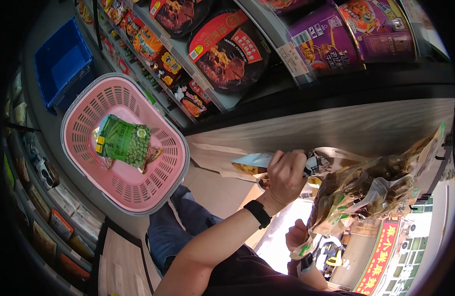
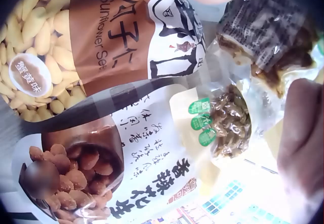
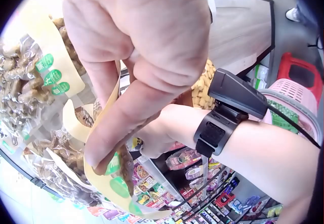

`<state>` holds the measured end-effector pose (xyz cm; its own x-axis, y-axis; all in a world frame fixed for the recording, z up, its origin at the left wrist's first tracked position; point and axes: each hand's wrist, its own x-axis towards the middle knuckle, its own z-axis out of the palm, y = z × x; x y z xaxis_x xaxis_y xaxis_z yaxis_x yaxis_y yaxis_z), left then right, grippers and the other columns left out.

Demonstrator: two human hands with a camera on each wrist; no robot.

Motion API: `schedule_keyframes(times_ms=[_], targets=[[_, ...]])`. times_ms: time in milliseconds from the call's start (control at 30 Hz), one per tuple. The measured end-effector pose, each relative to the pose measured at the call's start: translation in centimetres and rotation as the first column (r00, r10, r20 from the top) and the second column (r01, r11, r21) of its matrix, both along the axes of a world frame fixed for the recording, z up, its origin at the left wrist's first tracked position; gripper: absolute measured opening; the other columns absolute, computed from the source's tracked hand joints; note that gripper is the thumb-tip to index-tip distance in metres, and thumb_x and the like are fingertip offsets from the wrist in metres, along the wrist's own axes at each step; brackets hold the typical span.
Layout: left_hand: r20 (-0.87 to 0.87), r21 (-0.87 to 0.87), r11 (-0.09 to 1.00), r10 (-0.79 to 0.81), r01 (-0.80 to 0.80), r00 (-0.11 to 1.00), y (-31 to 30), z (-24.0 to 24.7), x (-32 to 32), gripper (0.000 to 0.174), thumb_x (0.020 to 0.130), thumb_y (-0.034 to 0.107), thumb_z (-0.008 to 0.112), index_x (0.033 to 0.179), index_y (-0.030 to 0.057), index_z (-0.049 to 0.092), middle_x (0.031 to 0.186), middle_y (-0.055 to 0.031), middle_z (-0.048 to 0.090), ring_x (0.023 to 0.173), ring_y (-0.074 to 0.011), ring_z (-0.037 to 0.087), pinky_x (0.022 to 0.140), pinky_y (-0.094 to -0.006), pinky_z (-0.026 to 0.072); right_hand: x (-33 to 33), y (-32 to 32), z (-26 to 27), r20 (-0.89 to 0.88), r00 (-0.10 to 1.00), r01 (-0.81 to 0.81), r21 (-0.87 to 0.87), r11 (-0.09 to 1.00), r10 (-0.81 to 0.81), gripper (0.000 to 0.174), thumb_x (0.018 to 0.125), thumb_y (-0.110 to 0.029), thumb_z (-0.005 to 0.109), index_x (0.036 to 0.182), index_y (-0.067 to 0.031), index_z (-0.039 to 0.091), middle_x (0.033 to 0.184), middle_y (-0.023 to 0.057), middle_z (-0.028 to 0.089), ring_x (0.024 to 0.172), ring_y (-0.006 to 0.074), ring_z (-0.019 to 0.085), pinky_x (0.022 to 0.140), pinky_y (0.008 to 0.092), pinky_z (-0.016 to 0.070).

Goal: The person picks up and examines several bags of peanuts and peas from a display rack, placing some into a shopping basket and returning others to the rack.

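The left hand [image 1: 286, 175] has its fingers curled at the edge of a brown sunflower seed bag [image 2: 114, 36], which it grips; the fingertips are hidden. Below that bag in the left wrist view is a white peanut bag [image 2: 147, 148]. Thumb and fingers of the right hand [image 3: 142, 46] pinch the cream edge of a clear bag with green labels [image 3: 120, 187]. In the head view the right hand [image 1: 297, 237] is lower than the left, beside hanging bags of brown food [image 1: 370, 192].
A pink basket [image 1: 124, 197] holding a green pea bag [image 1: 121, 140] stands at left, near a blue crate [image 1: 62, 59]. Shelves of noodle packages [image 1: 227, 54] run along the top. Other bagged goods [image 1: 60, 227] line the left side. Further packed snacks [image 3: 23, 77] hang beside the right hand.
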<state>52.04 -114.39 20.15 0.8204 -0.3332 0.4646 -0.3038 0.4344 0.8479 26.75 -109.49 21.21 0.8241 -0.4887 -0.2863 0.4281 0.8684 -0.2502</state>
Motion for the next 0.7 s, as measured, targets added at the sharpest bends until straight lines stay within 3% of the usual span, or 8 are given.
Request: schedule_keyframes(times_ms=[100, 400, 433, 467, 700], targets=[[-0.001, 0.016, 0.999, 0.036, -0.036, 0.999, -0.1, 0.2, 0.1, 0.033, 0.046, -0.006, 0.057, 0.078, -0.0019, 0.050, 0.073, -0.0134, 0.055, 0.061, -0.0278, 0.054, 0.056, -0.0336, 0.0371, -0.2, 0.0, -0.2, -0.024, 0.999, 0.024, -0.046, 0.999, -0.025, 0.047, 0.082, -0.038, 0.051, 0.117, -0.0065, 0.045, 0.119, 0.0114, 0.049, 0.102, 0.0282, 0.053, 0.089, 0.0459, 0.0425], [0.016, -0.019, 0.999, 0.048, -0.048, 0.999, -0.4, 0.4, 0.2, 0.024, 0.050, -0.002, 0.054, 0.072, 0.0000, 0.045, 0.066, -0.0113, 0.048, 0.056, -0.0258, 0.049, 0.052, -0.0323, 0.0330, 1.6, 0.3, 0.9, -0.066, 0.993, 0.101, 0.086, 0.991, -0.096, 0.035, 0.082, -0.037, 0.051, 0.099, -0.0065, 0.053, 0.099, 0.0091, 0.059, 0.090, 0.0242, 0.057, 0.086, 0.0414, 0.0444], [0.031, -0.032, 0.998, 0.049, -0.048, 0.998, -0.4, 0.3, 0.2, 0.024, 0.050, -0.001, 0.054, 0.072, 0.0003, 0.045, 0.065, -0.0111, 0.047, 0.055, -0.0257, 0.049, 0.051, -0.0322, 0.0329, 2.5, 0.5, 1.8, -0.224, 0.959, 0.190, 0.065, 0.980, -0.171, 0.018, 0.080, -0.026, 0.056, 0.085, -0.0099, 0.048, 0.078, 0.0022, 0.051, 0.072, 0.0174, 0.047, 0.067, 0.0322, 0.0383], [0.032, -0.031, 0.998, 0.049, -0.048, 0.998, -0.4, 0.3, 0.3, 0.024, 0.050, -0.001, 0.054, 0.072, 0.0003, 0.045, 0.065, -0.0111, 0.047, 0.055, -0.0257, 0.049, 0.051, -0.0322, 0.0329, 3.2, 0.7, 2.3, -0.375, 0.895, 0.273, 0.029, 0.962, -0.242, 0.020, 0.078, -0.015, 0.061, 0.070, -0.0133, 0.043, 0.057, -0.0046, 0.044, 0.053, 0.0106, 0.038, 0.049, 0.0231, 0.0323], [0.068, -0.031, 0.999, 0.036, -0.034, 0.997, -0.4, 0.2, 0.4, 0.025, 0.047, 0.000, 0.054, 0.070, 0.0004, 0.045, 0.067, -0.0120, 0.049, 0.056, -0.0259, 0.049, 0.051, -0.0325, 0.0334, 3.6, 0.8, 2.4, -0.368, 0.899, 0.255, -0.006, 0.967, -0.239, 0.021, 0.079, -0.017, 0.061, 0.070, -0.0135, 0.042, 0.057, -0.0042, 0.045, 0.053, 0.0102, 0.038, 0.048, 0.0236, 0.0321]])
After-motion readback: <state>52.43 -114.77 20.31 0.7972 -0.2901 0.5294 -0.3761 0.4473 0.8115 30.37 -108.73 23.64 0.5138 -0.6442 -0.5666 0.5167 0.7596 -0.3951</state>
